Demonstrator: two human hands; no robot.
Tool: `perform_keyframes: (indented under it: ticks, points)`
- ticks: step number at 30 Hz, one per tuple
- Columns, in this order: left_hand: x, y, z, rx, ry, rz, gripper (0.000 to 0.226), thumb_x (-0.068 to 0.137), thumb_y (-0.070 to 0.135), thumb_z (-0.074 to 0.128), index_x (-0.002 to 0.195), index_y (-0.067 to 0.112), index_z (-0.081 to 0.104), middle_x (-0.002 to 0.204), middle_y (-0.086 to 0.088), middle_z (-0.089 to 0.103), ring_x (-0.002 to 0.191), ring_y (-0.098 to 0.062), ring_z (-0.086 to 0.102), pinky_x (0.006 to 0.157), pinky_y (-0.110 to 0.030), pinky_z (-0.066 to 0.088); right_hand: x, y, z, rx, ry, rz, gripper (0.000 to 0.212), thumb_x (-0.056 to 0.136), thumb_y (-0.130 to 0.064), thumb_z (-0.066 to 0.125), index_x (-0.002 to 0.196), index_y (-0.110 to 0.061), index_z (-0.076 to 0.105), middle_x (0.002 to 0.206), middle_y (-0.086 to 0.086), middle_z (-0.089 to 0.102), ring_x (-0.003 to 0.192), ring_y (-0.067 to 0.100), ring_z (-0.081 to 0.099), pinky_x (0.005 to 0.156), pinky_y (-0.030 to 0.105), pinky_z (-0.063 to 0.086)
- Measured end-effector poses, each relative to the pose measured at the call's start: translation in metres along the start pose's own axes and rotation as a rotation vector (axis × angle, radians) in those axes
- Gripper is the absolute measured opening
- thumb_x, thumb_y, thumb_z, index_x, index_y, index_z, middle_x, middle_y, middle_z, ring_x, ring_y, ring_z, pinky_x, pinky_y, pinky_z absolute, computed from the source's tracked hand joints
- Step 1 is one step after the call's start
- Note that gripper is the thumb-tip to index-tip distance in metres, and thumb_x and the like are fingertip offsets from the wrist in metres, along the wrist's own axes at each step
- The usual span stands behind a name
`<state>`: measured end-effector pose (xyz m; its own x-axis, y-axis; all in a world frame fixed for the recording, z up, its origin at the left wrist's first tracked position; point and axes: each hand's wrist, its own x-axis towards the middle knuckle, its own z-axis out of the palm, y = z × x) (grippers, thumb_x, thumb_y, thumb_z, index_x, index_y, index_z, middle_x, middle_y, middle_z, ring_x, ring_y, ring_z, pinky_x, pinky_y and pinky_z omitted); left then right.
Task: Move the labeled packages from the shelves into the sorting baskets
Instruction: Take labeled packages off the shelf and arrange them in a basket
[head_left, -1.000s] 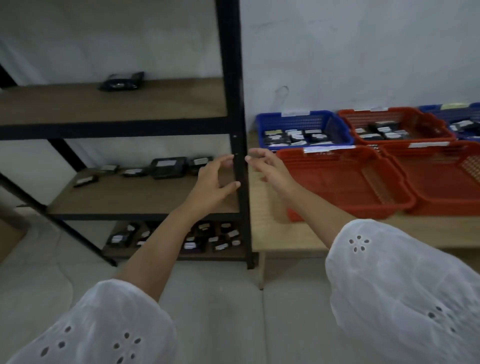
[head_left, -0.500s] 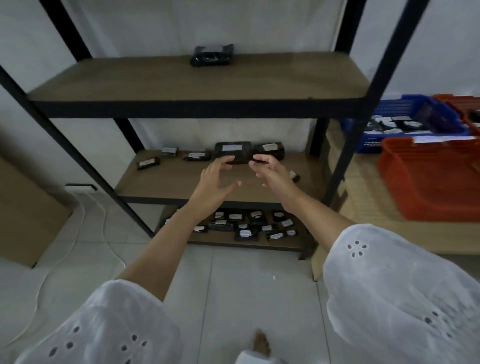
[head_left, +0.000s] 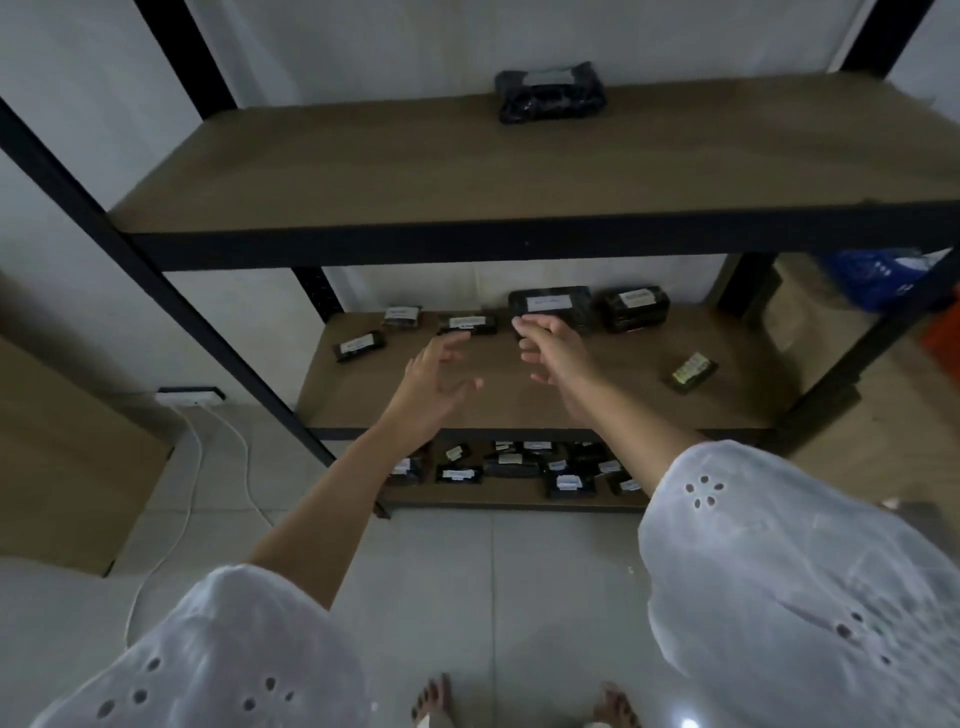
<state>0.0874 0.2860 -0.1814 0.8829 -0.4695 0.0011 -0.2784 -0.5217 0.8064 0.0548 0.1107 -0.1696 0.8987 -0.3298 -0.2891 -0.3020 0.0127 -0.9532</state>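
plenty left by the look of it: both your left hand (head_left: 439, 376) and right hand (head_left: 553, 353) are empty, fingers spread, over the middle shelf (head_left: 597, 395), the right nearly at the large labeled package (head_left: 551, 307). the packages are dark glossy wrapped blocks with white paper labels, many crowding the bottom shelf (head_left: 498, 500), on matte brown boards in a black metal frame; the baskets barely show, a blue blur at right.

White package labels (head_left: 549, 303), all illegibly blurred
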Motion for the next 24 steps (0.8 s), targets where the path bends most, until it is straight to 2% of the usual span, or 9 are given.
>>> perform_keyframes:
  ticks: [2,5,7,10,13,15,19,21,24]
  points:
    - [0.016,-0.024,-0.016,-0.003,-0.017,0.003,0.053,0.086,0.028,0.065,0.132,0.035,0.039,0.115,0.010,0.050,0.122,-0.016,0.043,0.104,-0.041,0.035,0.018,0.004,0.023,0.020,0.057,0.031,0.041,0.092,-0.039,0.056,0.128,-0.019,0.052,0.101,-0.004,0.057,0.098,0.013,0.055,0.075,0.026,0.045]
    - [0.039,-0.060,-0.027,-0.008,-0.035,0.017,0.052,0.086,0.027,0.065,0.130,0.035,0.040,0.111,0.013,0.051,0.120,-0.015,0.045,0.104,-0.042,0.037,0.050,0.021,0.054,0.021,0.121,0.086,0.040,0.094,-0.035,0.054,0.129,-0.017,0.051,0.110,-0.001,0.056,0.102,0.015,0.054,0.076,0.027,0.044]
    - [0.054,-0.084,-0.025,-0.007,-0.050,0.025,0.053,0.086,0.026,0.065,0.132,0.032,0.040,0.110,0.014,0.050,0.120,-0.016,0.045,0.103,-0.039,0.037,0.073,0.041,0.070,0.001,0.167,0.128,0.040,0.095,-0.034,0.054,0.130,-0.014,0.051,0.114,0.001,0.055,0.106,0.017,0.053,0.081,0.028,0.045]
    - [0.082,-0.124,-0.013,-0.010,-0.053,0.038,0.053,0.087,0.024,0.065,0.134,0.026,0.041,0.112,0.010,0.050,0.121,-0.016,0.045,0.100,-0.032,0.035,0.116,0.077,0.089,-0.036,0.224,0.176,0.037,0.094,-0.032,0.055,0.126,-0.014,0.052,0.120,0.001,0.055,0.114,0.022,0.053,0.097,0.037,0.045]
    - [0.114,-0.165,0.006,-0.051,-0.065,0.046,0.051,0.089,0.025,0.062,0.135,0.028,0.039,0.116,0.010,0.050,0.118,-0.012,0.047,0.091,-0.024,0.035,0.167,0.111,0.105,-0.056,0.267,0.181,0.037,0.093,-0.030,0.058,0.125,-0.010,0.055,0.124,0.006,0.058,0.114,0.026,0.056,0.098,0.039,0.046]
    - [0.132,-0.190,0.018,-0.100,-0.065,0.035,0.049,0.090,0.026,0.061,0.133,0.033,0.039,0.119,0.010,0.049,0.116,-0.008,0.047,0.085,-0.020,0.035,0.200,0.127,0.114,-0.159,0.293,0.160,0.045,0.092,-0.033,0.059,0.128,-0.007,0.054,0.131,0.013,0.056,0.118,0.030,0.055,0.100,0.038,0.044]
    - [0.165,-0.234,0.035,-0.168,0.004,0.066,0.047,0.088,0.020,0.064,0.130,0.031,0.045,0.119,0.007,0.050,0.117,-0.010,0.046,0.103,-0.034,0.039,0.255,0.152,0.130,-0.481,0.366,0.092,0.062,0.091,-0.041,0.055,0.141,-0.010,0.039,0.146,0.016,0.037,0.136,0.032,0.033,0.109,0.036,0.028]
    - [0.175,-0.245,0.038,-0.195,0.044,0.085,0.046,0.086,0.019,0.066,0.126,0.032,0.047,0.119,0.006,0.055,0.118,-0.013,0.049,0.103,-0.041,0.041,0.269,0.157,0.135,-0.620,0.408,0.041,0.068,0.091,-0.044,0.053,0.146,-0.011,0.029,0.147,0.018,0.029,0.137,0.035,0.024,0.111,0.038,0.022]
    - [0.190,-0.263,0.039,-0.184,0.039,0.099,0.045,0.087,0.026,0.065,0.125,0.039,0.045,0.114,0.014,0.056,0.121,-0.011,0.047,0.103,-0.042,0.041,0.297,0.165,0.147,-0.749,0.464,-0.027,0.072,0.094,-0.049,0.046,0.149,-0.010,0.020,0.149,0.022,0.019,0.135,0.038,0.022,0.110,0.042,0.021]
